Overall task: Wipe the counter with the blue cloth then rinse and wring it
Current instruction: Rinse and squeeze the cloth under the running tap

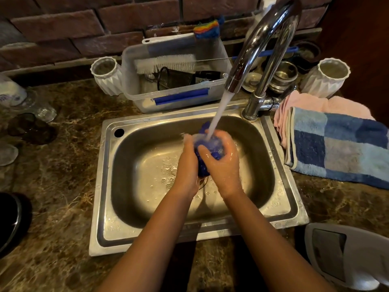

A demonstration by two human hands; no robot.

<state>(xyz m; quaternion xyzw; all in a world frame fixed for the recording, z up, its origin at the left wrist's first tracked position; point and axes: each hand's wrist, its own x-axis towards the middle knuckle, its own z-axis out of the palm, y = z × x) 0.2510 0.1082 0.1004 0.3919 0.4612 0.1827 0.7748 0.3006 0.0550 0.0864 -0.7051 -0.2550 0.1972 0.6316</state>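
Over the middle of the frame, both hands meet above the basin of a steel sink [105,186]. The left hand [187,165] and the right hand [223,163] are closed around a bunched blue cloth [210,148], which shows between the fingers and pokes out above and below the grip. Water [220,110] pours from the chrome faucet [263,39], which arches in from the upper right, and the stream lands right on the cloth and the fingers. Drops and bubbles lie on the sink floor beneath the hands.

Around the sink runs a brown marbled table [63,165]. Behind the sink, at upper centre, sits a clear plastic bin [134,93] holding a white bottle brush [166,63] and a black mesh cup [174,79]. A white ribbed vase [107,74] stands just left of the bin, and another white vase [324,77] stands at the upper right. At the right edge, a blue checked towel [336,144] lies over a pink towel [305,104] beside the sink rim. Brick wall [63,28] fills the top of the frame.
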